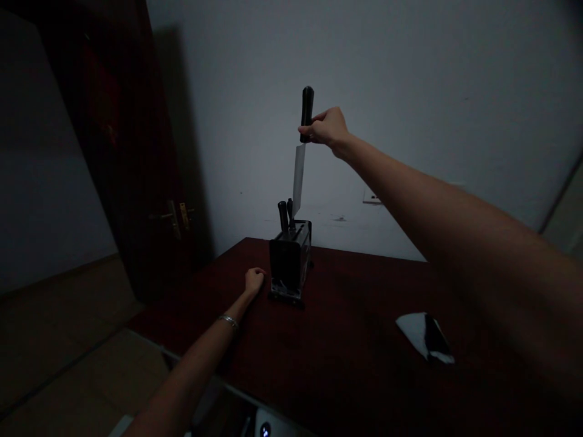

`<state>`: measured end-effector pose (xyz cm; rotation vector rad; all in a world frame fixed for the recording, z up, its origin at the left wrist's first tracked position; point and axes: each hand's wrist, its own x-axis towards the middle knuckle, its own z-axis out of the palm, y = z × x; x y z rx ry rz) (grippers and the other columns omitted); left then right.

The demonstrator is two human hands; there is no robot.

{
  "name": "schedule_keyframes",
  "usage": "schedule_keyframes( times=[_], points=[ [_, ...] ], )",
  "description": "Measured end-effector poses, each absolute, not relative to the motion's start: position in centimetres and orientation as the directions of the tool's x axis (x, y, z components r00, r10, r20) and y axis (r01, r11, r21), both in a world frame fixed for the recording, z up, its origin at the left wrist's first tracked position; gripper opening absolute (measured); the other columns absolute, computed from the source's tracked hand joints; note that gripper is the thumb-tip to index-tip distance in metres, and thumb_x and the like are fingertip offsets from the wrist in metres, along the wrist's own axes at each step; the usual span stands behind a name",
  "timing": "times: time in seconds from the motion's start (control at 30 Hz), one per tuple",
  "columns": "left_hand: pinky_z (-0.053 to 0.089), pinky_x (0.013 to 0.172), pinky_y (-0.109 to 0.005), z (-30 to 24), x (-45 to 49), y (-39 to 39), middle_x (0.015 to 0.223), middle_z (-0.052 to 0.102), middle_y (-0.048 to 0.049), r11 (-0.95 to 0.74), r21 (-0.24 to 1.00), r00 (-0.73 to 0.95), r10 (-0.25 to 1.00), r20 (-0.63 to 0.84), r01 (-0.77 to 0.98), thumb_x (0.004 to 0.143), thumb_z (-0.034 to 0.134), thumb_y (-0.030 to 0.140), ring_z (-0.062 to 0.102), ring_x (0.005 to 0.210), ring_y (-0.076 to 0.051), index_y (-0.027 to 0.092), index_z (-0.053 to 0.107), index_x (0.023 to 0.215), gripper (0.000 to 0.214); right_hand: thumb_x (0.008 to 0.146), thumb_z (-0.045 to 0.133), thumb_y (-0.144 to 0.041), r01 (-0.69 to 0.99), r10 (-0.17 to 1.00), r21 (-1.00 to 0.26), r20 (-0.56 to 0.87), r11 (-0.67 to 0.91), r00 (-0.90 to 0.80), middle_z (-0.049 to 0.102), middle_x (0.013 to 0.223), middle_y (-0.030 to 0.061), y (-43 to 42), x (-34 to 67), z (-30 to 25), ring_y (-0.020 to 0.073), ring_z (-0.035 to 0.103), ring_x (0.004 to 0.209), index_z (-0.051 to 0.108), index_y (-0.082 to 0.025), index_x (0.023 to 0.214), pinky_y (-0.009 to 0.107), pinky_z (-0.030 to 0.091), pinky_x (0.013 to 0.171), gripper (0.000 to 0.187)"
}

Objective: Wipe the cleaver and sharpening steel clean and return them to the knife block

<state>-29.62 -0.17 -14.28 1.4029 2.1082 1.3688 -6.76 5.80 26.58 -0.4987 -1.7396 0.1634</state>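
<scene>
My right hand [325, 127] has its fingers clamped on the knife [302, 152] handle; its long axis is upright, blade tip down, just above the knife block [289, 261]. My left hand [254, 280], fingers curled together, rests on the table [355, 340] beside the block.

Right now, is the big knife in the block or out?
Nearly all out: the right hand holds the knife upright, blade bare above the knife block. Whether its tip is in a slot, cannot tell.

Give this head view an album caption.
Right hand holds a knife upright over the knife block; left hand rests beside it.
</scene>
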Motion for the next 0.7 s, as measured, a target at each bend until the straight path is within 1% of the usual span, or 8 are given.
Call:
schedule_keyframes(
  times=[0.1, 0.2, 0.27, 0.33, 0.4, 0.43, 0.6, 0.7],
  points=[
    [0.045, 0.071, -0.02, -14.2, -29.6, -0.2, 0.077, 0.07, -0.0063, 0.096, 0.811, -0.499, 0.827, 0.258, 0.578, 0.065, 0.046, 0.003, 0.063, 0.074, -0.015, 0.012, 0.071, 0.076, 0.029, 0.071, 0.069, -0.022, 0.289, 0.511, -0.451, 0.841, 0.844, -0.18, 0.06, 0.067, 0.0014, 4.3, -4.9, 27.8, 0.0213, 0.066, 0.076, 0.063, -0.003, 0.08, 0.04, 0.052, 0.07, 0.022],
    [0.045, 0.07, -0.02, -14.0, -29.7, -0.3, 0.076, 0.07, -0.0057, 0.102, 0.81, -0.502, 0.827, 0.253, 0.577, 0.066, 0.045, 0.004, 0.063, 0.074, -0.015, 0.013, 0.071, 0.077, 0.029, 0.076, 0.063, -0.021, 0.289, 0.522, -0.461, 0.831, 0.839, -0.189, 0.06, 0.066, 0.0012, 2.4, -2.5, 27.8, 0.0187, 0.066, 0.075, 0.062, -0.001, 0.08, 0.035, 0.051, 0.068, 0.02],
    [0.045, 0.07, -0.02, -13.9, -29.7, -0.3, 0.077, 0.07, -0.0058, 0.103, 0.81, -0.502, 0.828, 0.252, 0.577, 0.066, 0.045, 0.004, 0.063, 0.076, -0.016, 0.012, 0.07, 0.077, 0.028, 0.077, 0.061, -0.02, 0.28, 0.526, -0.466, 0.826, 0.84, -0.204, 0.06, 0.065, 0.0014, 1.3, -0.8, 27.1, 0.0179, 0.066, 0.074, 0.062, -0.003, 0.076, 0.034, 0.051, 0.067, 0.017],
    [0.044, 0.071, -0.02, -13.7, -29.7, -0.4, 0.08, 0.07, -0.0063, 0.1, 0.812, -0.499, 0.829, 0.252, 0.575, 0.066, 0.045, 0.005, 0.063, 0.079, -0.016, 0.012, 0.07, 0.076, 0.028, 0.072, 0.067, -0.019, 0.27, 0.536, -0.48, 0.82, 0.835, -0.199, 0.061, 0.064, 0.0024, 0.3, 0.9, 25.9, 0.0183, 0.065, 0.072, 0.063, -0.007, 0.072, 0.034, 0.053, 0.065, 0.013],
    [0.044, 0.071, -0.02, -13.5, -29.7, -0.6, 0.082, 0.07, -0.0067, 0.099, 0.815, -0.5, 0.829, 0.249, 0.57, 0.066, 0.045, 0.005, 0.063, 0.081, -0.017, 0.012, 0.07, 0.076, 0.028, 0.064, 0.073, -0.017, 0.265, 0.552, -0.501, 0.816, 0.823, -0.171, 0.062, 0.064, 0.004, -0.8, 2.5, 24.3, 0.0189, 0.064, 0.069, 0.063, -0.009, 0.07, 0.035, 0.054, 0.064, 0.014],
    [0.045, 0.071, -0.021, -13.4, -29.6, -0.6, 0.082, 0.07, -0.0069, 0.101, 0.819, -0.503, 0.829, 0.246, 0.566, 0.066, 0.045, 0.005, 0.063, 0.081, -0.017, 0.012, 0.07, 0.076, 0.028, 0.062, 0.074, -0.016, 0.268, 0.557, -0.507, 0.815, 0.819, -0.159, 0.062, 0.065, 0.0047, -1.4, 3.2, 23.4, 0.019, 0.063, 0.069, 0.064, -0.009, 0.071, 0.035, 0.055, 0.065, 0.015],
    [0.046, 0.068, -0.022, -12.9, -29.5, -0.9, 0.083, 0.069, -0.0068, 0.118, 0.841, -0.529, 0.821, 0.217, 0.528, 0.064, 0.044, 0.007, 0.063, 0.078, -0.019, 0.013, 0.069, 0.077, 0.028, 0.061, 0.072, -0.016, 0.306, 0.559, -0.495, 0.81, 0.813, -0.178, 0.064, 0.07, 0.0066, -4.1, 6.4, 19.3, 0.0191, 0.062, 0.072, 0.066, -0.005, 0.075, 0.037, 0.052, 0.07, 0.019],
    [0.046, 0.062, -0.022, -12.4, -29.4, -1.3, 0.079, 0.069, -0.0071, 0.134, 0.856, -0.536, 0.824, 0.185, 0.5, 0.066, 0.043, 0.008, 0.063, 0.074, -0.019, 0.012, 0.067, 0.08, 0.028, 0.061, 0.072, -0.016, 0.275, 0.581, -0.523, 0.785, 0.807, -0.214, 0.065, 0.074, 0.0081, -4.9, 7.8, 17.1, 0.0185, 0.062, 0.072, 0.067, -0.005, 0.079, 0.037, 0.052, 0.073, 0.021]
  ],
)
